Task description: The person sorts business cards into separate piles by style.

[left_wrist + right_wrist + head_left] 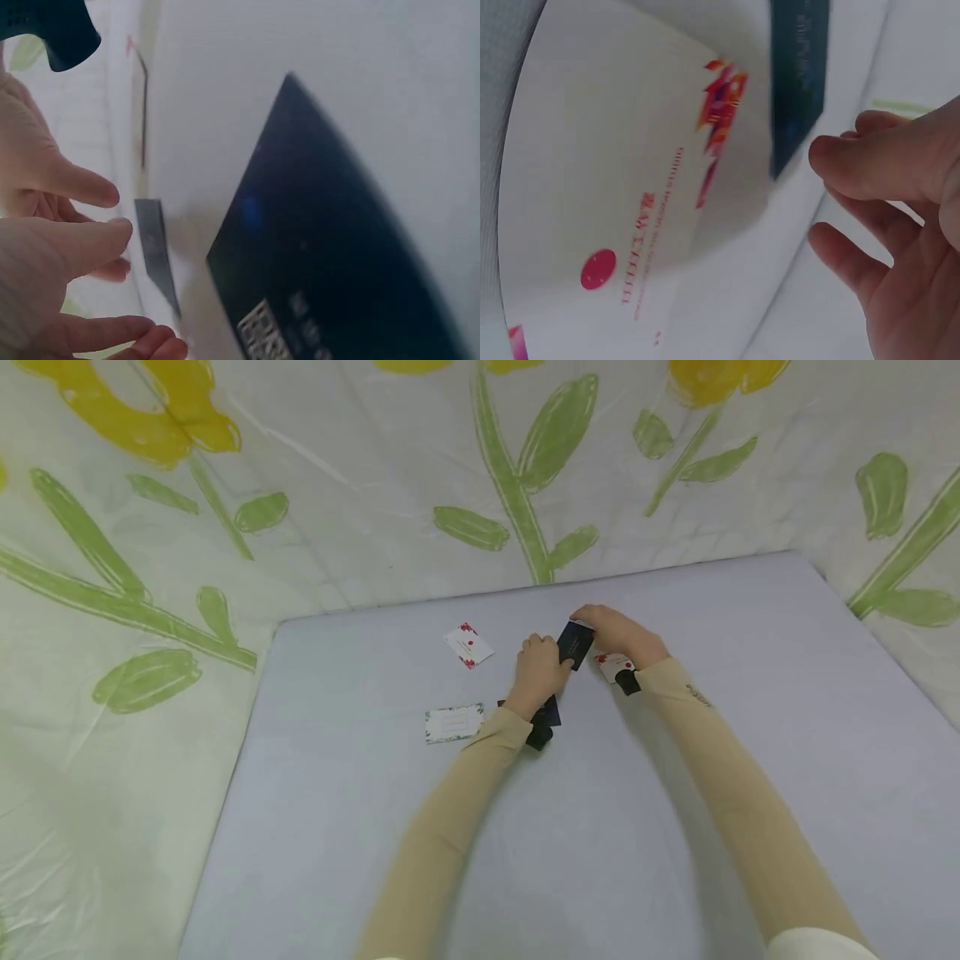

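**Dark card between two hands, loose cards close by**

Pale grey table (675, 827) fills most of the head view, with a plastic sheet printed with green stems and yellow flowers (517, 485) hanging behind and beside it.

Your two arms in beige sleeves meet near the far middle of the table. Your left hand (538, 670) and right hand (617, 631) both touch one dark business card (575, 644), which stands tilted between them, off the surface. The left fingers seem curled at its near edge and the right fingers cover its far edge; how firm each pinch is, you cannot tell from the head view, and the wrist views show fingers only loosely bent beside the card.

Other cards lie around: a second dark card (550, 712) under your left wrist, a white card with red print (611, 664) under your right wrist, another white and red card (468, 645) to the left, and a card with a leafy border (453, 723) nearer to you.

The risk, in my judgement: the held card is thin and slippery, so it may slide out if one hand lets go early. Your wrists are also very near the lying cards and can drag them.
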A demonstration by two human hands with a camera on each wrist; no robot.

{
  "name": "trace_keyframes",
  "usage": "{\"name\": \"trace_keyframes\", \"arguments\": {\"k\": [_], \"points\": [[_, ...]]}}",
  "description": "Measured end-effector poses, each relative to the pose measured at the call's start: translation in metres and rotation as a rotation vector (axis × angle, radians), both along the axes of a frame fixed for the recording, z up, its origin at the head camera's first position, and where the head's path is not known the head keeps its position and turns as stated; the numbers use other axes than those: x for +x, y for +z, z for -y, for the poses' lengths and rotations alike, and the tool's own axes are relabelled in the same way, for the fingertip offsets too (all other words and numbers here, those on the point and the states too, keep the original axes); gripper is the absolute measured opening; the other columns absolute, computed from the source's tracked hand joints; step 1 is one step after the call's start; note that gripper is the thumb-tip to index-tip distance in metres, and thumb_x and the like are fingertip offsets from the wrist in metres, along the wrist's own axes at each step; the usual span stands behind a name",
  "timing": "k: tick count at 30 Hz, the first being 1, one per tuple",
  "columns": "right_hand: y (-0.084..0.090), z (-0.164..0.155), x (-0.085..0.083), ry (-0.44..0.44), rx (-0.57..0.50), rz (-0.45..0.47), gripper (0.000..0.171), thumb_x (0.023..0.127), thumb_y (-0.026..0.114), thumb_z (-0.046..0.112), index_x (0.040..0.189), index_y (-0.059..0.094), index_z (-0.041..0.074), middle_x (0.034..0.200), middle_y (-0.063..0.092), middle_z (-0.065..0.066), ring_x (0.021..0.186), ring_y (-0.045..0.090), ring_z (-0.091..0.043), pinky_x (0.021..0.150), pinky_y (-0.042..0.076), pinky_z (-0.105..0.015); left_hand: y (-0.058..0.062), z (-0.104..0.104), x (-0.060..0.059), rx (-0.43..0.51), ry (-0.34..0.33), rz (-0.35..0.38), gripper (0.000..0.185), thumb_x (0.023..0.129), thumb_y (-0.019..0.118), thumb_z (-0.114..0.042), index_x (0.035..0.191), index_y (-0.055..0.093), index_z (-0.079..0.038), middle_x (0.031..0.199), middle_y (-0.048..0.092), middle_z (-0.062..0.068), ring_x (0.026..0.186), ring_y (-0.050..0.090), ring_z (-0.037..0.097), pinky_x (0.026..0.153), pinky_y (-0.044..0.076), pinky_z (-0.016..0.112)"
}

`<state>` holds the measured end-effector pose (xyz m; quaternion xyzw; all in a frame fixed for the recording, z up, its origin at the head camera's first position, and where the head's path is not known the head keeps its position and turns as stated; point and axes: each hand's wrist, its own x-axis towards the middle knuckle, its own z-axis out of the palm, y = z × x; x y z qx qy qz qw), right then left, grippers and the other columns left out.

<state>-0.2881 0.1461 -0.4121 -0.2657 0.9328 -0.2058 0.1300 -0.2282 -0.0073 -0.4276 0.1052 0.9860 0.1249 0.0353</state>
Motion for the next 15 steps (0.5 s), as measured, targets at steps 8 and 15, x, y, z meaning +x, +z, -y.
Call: {"name": "trace_keyframes", "arguments": {"k": [8, 15], "points": [[-0.013, 0.003, -0.004, 0.104, 0.018, -0.017, 0.054, 0.078, 0.049, -0.023, 0.13, 0.043, -0.009, 0.136, 0.038, -0.029, 0.126, 0.033, -0.044, 0.104, 0.026, -0.05, -0.008, -0.009, -0.003, -0.08, 0.033, -0.003, 0.05, 0.09, 0.056, -0.043, 0.114, 0.059, 0.002, 0.113, 0.05, 0.016, 0.104, 0.047, 0.024, 0.085, 0.045, 0.033], [-0.014, 0.004, -0.005, 0.059, 0.038, -0.011, 0.058, 0.077, 0.043, -0.025, 0.132, 0.042, -0.008, 0.137, 0.036, -0.028, 0.127, 0.03, -0.044, 0.105, 0.025, -0.051, -0.007, -0.008, -0.007, -0.077, 0.046, 0.023, 0.048, 0.089, 0.059, -0.04, 0.116, 0.057, 0.0, 0.115, 0.049, 0.017, 0.107, 0.047, 0.025, 0.086, 0.045, 0.034]]}}
